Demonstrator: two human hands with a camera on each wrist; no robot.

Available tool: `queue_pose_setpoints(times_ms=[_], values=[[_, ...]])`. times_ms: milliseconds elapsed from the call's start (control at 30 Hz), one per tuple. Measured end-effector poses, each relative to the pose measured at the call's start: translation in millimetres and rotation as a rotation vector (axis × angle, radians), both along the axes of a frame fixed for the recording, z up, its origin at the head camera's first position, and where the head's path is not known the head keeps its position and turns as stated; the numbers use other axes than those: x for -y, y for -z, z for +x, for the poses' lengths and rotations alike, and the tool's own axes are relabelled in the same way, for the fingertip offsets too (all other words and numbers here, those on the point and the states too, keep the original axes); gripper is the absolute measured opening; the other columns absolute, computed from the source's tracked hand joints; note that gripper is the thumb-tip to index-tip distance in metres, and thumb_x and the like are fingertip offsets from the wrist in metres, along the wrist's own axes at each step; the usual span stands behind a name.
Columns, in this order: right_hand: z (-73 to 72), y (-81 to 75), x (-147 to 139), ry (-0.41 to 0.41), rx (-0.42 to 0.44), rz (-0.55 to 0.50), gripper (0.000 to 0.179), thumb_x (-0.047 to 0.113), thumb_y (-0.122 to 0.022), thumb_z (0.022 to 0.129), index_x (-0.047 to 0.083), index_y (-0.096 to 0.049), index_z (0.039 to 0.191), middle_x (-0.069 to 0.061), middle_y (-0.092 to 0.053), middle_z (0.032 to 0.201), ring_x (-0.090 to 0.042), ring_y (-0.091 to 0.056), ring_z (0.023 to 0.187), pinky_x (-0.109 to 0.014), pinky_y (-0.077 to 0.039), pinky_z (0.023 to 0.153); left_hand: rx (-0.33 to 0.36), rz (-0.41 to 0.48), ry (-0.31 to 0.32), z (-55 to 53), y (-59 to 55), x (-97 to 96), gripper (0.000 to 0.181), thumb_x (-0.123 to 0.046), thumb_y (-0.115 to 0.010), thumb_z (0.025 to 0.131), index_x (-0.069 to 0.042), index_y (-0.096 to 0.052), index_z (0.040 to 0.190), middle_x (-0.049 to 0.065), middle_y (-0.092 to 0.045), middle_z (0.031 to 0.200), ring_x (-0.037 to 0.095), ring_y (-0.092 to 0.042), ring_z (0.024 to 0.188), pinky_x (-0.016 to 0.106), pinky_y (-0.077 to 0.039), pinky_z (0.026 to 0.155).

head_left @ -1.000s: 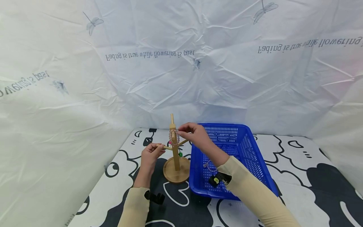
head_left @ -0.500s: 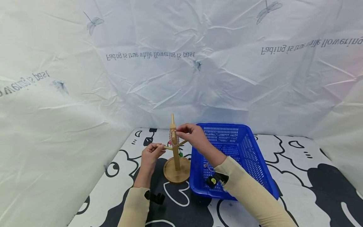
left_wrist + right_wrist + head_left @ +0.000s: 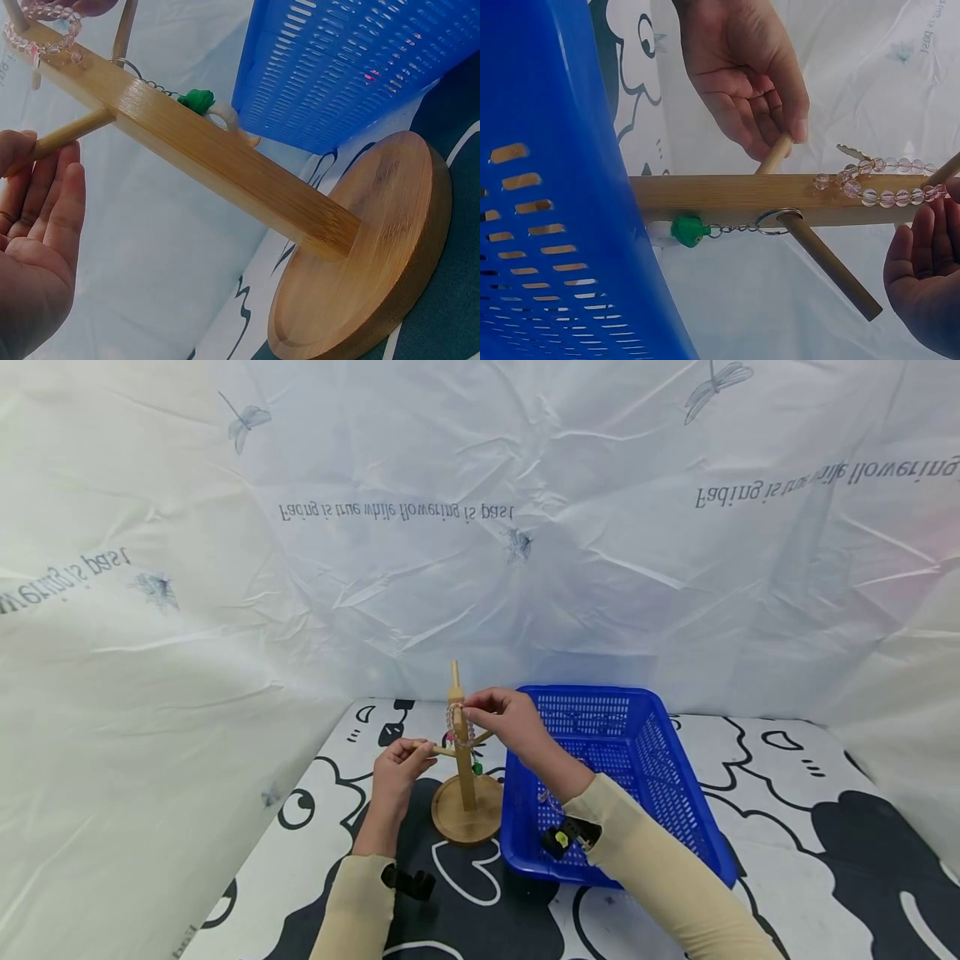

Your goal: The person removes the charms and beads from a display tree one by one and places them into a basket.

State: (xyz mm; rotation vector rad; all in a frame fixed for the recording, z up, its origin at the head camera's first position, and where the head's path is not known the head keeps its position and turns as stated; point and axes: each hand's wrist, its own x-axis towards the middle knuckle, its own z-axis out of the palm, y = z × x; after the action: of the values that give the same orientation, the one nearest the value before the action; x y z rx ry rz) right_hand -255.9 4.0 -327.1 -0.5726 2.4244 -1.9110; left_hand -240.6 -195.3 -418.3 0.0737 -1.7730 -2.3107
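Observation:
A wooden stand with a round base (image 3: pixel 448 822) and side pegs holds its post (image 3: pixel 467 785) upright. My left hand (image 3: pixel 396 770) pinches the end of a lower peg (image 3: pixel 75 133) between thumb and fingers. Up by the top peg, my right hand (image 3: pixel 516 727) pinches a bracelet of clear pink beads (image 3: pixel 886 199), which hangs around that peg against the post. On another peg hangs a keychain with a green charm (image 3: pixel 689 231), its ring around the wood. The right fingertips are partly cut off in the right wrist view.
A blue plastic basket (image 3: pixel 693 793) stands just right of the stand, beneath my right forearm. Inside it lies another beaded bracelet (image 3: pixel 551 800), partly covered by the arm. A white printed sheet (image 3: pixel 480 585) rises behind the patterned tabletop (image 3: pixel 765 785).
My right hand has shifted slightly left, closer to the post, still holding the bracelet at the top peg. The left hand has stayed on its peg.

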Motion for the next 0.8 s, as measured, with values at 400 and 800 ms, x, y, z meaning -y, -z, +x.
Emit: queue_pose_setpoints(times_ms=[400, 800], values=[[1.7, 0.2, -1.3, -0.012, 0.015, -0.008, 0.021, 0.017, -0.068, 0.099, 0.002, -0.075, 0.112, -0.017, -0.075, 0.114, -0.014, -0.067, 0.095, -0.033, -0.060, 0.089, 0.007, -0.002, 0.008, 0.1, 1.3, 1.8, 0.023, 0.003, -0.064, 0.097, -0.015, -0.065, 0.082, -0.011, -0.074, 0.083, 0.003, -0.073, 0.078, 0.018, -0.064, 0.077], [7.4, -1.0, -5.4, -0.031, 0.019, -0.015, 0.021, 0.015, -0.068, 0.099, 0.000, -0.074, 0.112, -0.018, -0.075, 0.113, -0.014, -0.067, 0.092, -0.023, -0.056, 0.083, 0.001, -0.010, 0.009, -0.5, 3.1, 0.9, 0.024, 0.003, -0.064, 0.097, -0.015, -0.065, 0.081, -0.011, -0.073, 0.084, 0.003, -0.072, 0.079, 0.019, -0.064, 0.077]])
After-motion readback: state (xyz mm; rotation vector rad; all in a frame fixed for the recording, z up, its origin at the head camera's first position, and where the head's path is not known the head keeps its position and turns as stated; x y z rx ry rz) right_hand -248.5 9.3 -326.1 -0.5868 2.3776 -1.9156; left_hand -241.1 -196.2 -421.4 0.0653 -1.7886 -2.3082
